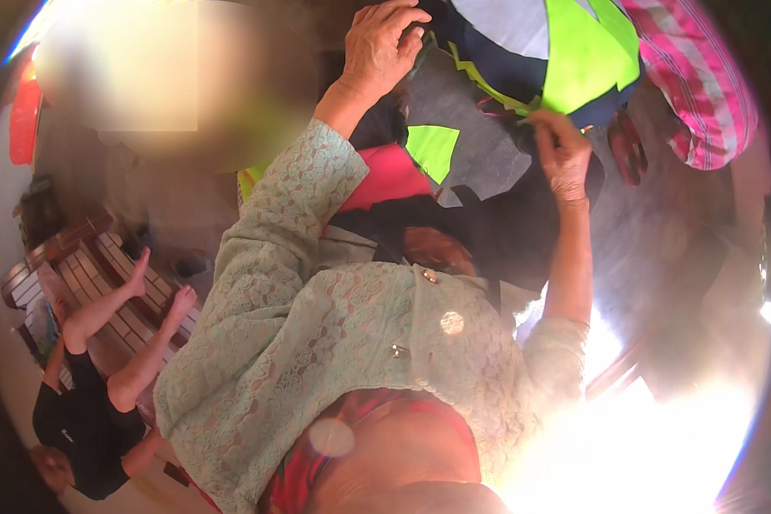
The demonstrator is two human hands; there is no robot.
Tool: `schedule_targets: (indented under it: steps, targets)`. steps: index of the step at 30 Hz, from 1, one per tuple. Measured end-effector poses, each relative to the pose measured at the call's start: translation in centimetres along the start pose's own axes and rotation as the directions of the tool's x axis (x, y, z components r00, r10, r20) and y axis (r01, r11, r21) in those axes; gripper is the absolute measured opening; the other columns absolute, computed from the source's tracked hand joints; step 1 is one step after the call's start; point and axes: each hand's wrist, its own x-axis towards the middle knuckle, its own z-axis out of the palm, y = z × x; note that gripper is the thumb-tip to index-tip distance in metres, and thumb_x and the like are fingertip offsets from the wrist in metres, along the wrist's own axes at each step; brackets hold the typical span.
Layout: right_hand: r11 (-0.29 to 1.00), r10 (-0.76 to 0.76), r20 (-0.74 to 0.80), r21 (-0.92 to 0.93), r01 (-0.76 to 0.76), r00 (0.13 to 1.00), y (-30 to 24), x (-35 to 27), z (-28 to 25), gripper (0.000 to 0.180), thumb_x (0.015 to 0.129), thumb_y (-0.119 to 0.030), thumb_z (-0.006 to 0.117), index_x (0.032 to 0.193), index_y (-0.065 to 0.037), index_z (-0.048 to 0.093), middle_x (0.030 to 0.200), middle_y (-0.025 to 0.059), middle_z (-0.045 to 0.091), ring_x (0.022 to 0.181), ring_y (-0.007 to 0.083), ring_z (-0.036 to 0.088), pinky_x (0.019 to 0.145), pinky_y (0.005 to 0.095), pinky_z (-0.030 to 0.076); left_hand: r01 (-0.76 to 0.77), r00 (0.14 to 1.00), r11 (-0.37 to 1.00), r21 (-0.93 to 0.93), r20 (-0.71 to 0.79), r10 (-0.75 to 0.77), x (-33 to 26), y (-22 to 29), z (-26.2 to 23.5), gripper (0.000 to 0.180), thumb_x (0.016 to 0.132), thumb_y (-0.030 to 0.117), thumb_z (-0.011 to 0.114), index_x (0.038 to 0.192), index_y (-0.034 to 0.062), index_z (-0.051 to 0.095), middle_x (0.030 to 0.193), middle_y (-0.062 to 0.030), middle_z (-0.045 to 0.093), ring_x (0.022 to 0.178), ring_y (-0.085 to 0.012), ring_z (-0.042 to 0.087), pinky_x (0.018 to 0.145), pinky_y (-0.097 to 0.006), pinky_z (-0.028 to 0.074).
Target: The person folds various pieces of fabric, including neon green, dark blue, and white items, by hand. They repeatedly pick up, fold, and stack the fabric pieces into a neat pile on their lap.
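Your lace sleeve fills the foreground. Beyond it, your left hand grips the dark and neon-green cloth by its left edge, and your right hand pinches its lower edge.

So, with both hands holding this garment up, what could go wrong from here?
1. The left hand and right hand grip only the edges of the dark blue and neon yellow-green garment; it might slip from the fingers.
2. Strong glare washes out the lower right, so details there are hard to see.
3. A person lying on the wooden bench is close by; dropped cloth could fall near them.
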Motion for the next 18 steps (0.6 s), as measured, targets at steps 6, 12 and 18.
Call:
schedule_targets:
  steps: [6, 12, 18]
  targets:
    - [0.975, 0.072, 0.688, -0.202, 0.095, 0.722, 0.7, -0.3, 7.7, 0.023, 0.081, -0.017, 0.059, 0.103, -0.009, 0.062, 0.094, 0.0119, 0.065, 0.087, 0.0286, 0.063, 0.074, 0.0393, 0.05, 0.102, 0.99, 0.992, -0.068, -0.086, -0.108, -0.2, -2.2, -1.4, 0.013, 0.079, 0.005, 0.061, 0.092, 0.0092, 0.061, 0.105, -0.0116, 0.06, 0.084, -0.0312, 0.059, 0.077, -0.041, 0.045]
    - [0.908, 0.277, 0.868, -0.376, 0.183, 0.412, 7.4, -2.2, 14.9, 0.028, 0.078, -0.02, 0.057, 0.104, -0.009, 0.06, 0.099, 0.0139, 0.063, 0.091, 0.0311, 0.062, 0.074, 0.0443, 0.049, 0.235, 0.957, 0.904, -0.358, -0.08, -0.28, 1.0, -2.3, -1.3, 0.016, 0.076, -0.003, 0.06, 0.09, 0.0054, 0.06, 0.098, -0.0124, 0.06, 0.062, -0.025, 0.057, 0.057, -0.03, 0.045]
    - [0.842, 0.44, 0.792, -0.528, 0.112, 0.423, 9.1, -1.5, 19.5, 0.033, 0.076, -0.017, 0.06, 0.108, -0.01, 0.057, 0.101, 0.0153, 0.061, 0.097, 0.0324, 0.059, 0.077, 0.045, 0.047, 0.343, 0.917, 0.765, -0.545, 0.015, -0.4, 1.0, -2.8, -1.0, 0.011, 0.081, 0.002, 0.059, 0.092, 0.0013, 0.059, 0.089, -0.0109, 0.06, 0.063, -0.0123, 0.056, 0.057, -0.027, 0.045]
